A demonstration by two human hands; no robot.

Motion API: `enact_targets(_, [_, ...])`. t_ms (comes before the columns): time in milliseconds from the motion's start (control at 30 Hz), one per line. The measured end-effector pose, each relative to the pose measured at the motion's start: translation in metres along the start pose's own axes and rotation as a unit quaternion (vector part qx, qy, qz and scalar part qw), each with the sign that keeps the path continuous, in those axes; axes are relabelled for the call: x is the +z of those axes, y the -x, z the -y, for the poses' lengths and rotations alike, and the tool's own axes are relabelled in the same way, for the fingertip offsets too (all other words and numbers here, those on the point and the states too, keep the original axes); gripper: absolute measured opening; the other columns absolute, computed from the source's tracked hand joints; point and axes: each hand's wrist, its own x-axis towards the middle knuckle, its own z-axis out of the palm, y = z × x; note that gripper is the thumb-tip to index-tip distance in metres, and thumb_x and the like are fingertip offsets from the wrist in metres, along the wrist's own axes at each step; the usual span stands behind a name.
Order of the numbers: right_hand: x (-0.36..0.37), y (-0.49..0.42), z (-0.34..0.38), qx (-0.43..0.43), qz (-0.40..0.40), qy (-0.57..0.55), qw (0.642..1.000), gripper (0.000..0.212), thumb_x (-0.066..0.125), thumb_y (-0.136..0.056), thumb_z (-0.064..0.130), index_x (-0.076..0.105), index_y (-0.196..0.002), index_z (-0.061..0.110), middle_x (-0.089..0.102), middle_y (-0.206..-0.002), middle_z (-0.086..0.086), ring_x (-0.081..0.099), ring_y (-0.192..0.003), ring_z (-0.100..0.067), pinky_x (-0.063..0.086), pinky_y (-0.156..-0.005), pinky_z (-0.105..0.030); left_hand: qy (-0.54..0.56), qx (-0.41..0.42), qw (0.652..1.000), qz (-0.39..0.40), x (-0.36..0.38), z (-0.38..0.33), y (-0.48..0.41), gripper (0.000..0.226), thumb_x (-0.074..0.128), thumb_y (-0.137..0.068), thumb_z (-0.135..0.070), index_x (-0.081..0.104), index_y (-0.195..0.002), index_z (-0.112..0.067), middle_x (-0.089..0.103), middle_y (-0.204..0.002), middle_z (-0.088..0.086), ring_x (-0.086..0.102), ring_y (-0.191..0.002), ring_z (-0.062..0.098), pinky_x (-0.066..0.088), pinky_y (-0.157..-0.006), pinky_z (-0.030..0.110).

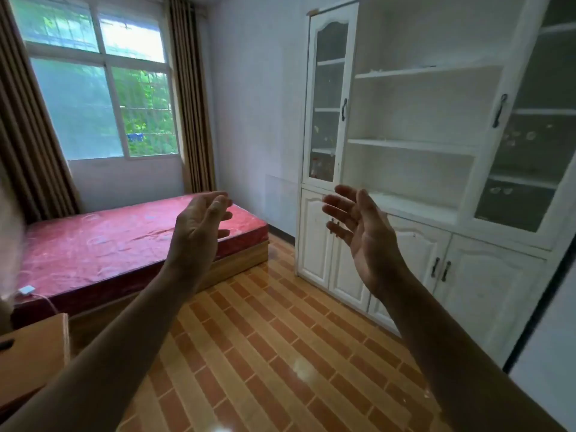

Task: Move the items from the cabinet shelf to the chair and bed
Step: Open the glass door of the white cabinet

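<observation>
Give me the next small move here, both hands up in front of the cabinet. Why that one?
Probably step closer and reach the right hand toward the open shelves of the cabinet. Both it and the left hand are open, empty and short of the cabinet. The open shelves show only small specks from here, so a nearer look should come before any grasp.

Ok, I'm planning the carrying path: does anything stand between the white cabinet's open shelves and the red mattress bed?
Nothing visible does: only bare orange-brown tiled floor lies between the white wooden cabinet and the red-covered bed.
</observation>
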Motion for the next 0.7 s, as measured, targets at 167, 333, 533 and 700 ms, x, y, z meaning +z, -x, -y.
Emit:
enact_targets(167, [-0.022,-0.074,-0.030,-0.003,0.001,-0.040,0.999,0.063,0.037,-0.088,0.055,0.055,-0.135,0.017,0.063,-0.138,-0.010,0.062,-0.127,-0.024,0.045,-0.113,-0.049,-0.007,-0.006,1.000,0.003,0.050,0.040,-0.060,0.036,0.039,-0.107,-0.027,0.055,-0.131,-0.005,0.063,-0.128,0.014,0.064,-0.115,0.024,0.055,-0.080,0.028])
enact_targets(333, [-0.049,-0.159,-0.056,-0.006,-0.012,-0.037,0.999,0.056,0.038,-0.089,0.057,0.059,-0.128,0.022,0.066,-0.135,-0.007,0.063,-0.125,-0.023,0.045,-0.114,-0.050,0.019,-0.017,1.000,0.006,0.101,0.065,-0.131,0.050,0.040,-0.101,-0.039,0.053,-0.135,-0.004,0.063,-0.132,0.013,0.064,-0.117,0.025,0.055,-0.085,0.032])
enact_targets(533, [-0.063,-0.232,-0.090,0.013,-0.018,-0.026,0.999,0.061,0.037,-0.089,0.057,0.057,-0.133,0.020,0.065,-0.135,-0.007,0.064,-0.124,-0.023,0.046,-0.114,-0.050,0.041,-0.030,0.999,0.014,0.145,0.095,-0.203,0.061,0.042,-0.091,-0.047,0.055,-0.133,-0.004,0.065,-0.129,0.011,0.065,-0.115,0.025,0.055,-0.086,0.036])
enact_targets(700, [-0.074,-0.292,-0.113,0.000,-0.035,-0.029,0.999,0.048,0.036,-0.090,0.058,0.061,-0.120,0.030,0.068,-0.131,-0.004,0.066,-0.122,-0.021,0.047,-0.113,-0.048,0.044,-0.028,0.998,0.023,0.172,0.126,-0.257,0.060,0.042,-0.091,-0.048,0.055,-0.133,-0.007,0.065,-0.129,0.009,0.065,-0.116,0.022,0.055,-0.094,0.043])
